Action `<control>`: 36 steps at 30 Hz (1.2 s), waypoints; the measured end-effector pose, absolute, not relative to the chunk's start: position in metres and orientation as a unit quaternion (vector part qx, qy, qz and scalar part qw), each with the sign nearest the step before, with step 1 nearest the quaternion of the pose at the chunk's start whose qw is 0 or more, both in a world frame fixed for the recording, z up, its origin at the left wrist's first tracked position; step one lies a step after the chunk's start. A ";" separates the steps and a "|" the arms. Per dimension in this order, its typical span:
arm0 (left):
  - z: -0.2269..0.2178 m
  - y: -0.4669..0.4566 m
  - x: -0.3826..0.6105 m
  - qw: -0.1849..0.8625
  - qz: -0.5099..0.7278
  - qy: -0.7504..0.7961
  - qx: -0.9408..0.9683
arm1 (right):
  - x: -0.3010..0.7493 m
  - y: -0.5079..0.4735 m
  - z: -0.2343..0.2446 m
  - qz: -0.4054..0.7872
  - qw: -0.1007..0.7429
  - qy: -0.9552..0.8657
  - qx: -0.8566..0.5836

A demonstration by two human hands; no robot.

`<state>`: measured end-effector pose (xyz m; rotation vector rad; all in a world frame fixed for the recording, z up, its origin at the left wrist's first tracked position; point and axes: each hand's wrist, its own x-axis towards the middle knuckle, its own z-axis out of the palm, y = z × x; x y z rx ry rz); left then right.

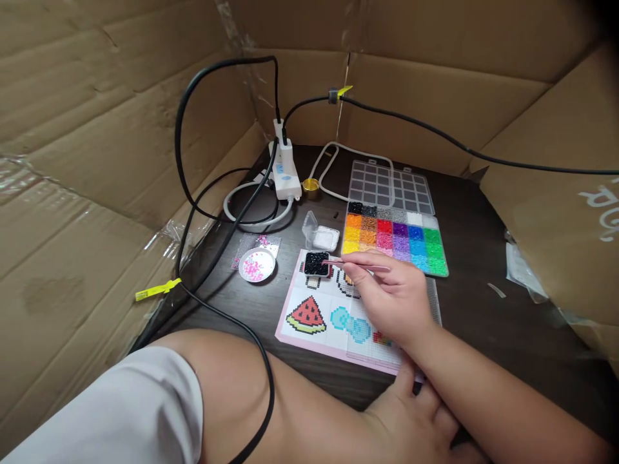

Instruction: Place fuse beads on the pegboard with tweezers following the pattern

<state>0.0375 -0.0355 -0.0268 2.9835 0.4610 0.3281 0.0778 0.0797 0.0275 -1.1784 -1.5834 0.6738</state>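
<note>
My right hand (pixel 391 296) is closed around pink tweezers (pixel 360 264). Their tips reach into a small square tray of black beads (pixel 317 263). That tray sits on the top left of a pattern sheet (pixel 314 345) with pixel pictures, among them a watermelon slice (pixel 307 316) and a light blue shape (pixel 351 323). A clear pegboard (pixel 372 357) covers the sheet's right part, with a few coloured beads near my right wrist. Below, my left hand (pixel 418 412) lies with fingers spread, its fingertips at the sheet's lower edge, partly hidden by my right forearm.
A compartment box of coloured beads (pixel 399 240) stands behind my right hand, lid folded back. Left are a dish of pink and white beads (pixel 257 265), a small clear case (pixel 325 238) and a power strip (pixel 285 171). A black cable (pixel 242 316) crosses my left arm. Cardboard walls surround the table.
</note>
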 end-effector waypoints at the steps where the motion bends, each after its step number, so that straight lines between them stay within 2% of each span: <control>1: -0.027 -0.036 0.038 0.053 0.107 0.153 0.981 | 0.078 0.079 0.026 0.288 0.503 -0.657 -0.482; 15: -0.022 -0.036 0.034 0.017 0.120 0.163 0.979 | 0.081 0.085 0.023 0.377 0.466 -0.639 -0.482; 28: -0.026 -0.037 0.038 0.008 0.151 0.172 0.973 | 0.081 0.086 0.022 0.387 0.461 -0.628 -0.493; 36: -0.023 -0.036 0.038 0.038 0.120 0.176 0.976 | 0.080 0.086 0.023 0.405 0.454 -0.619 -0.497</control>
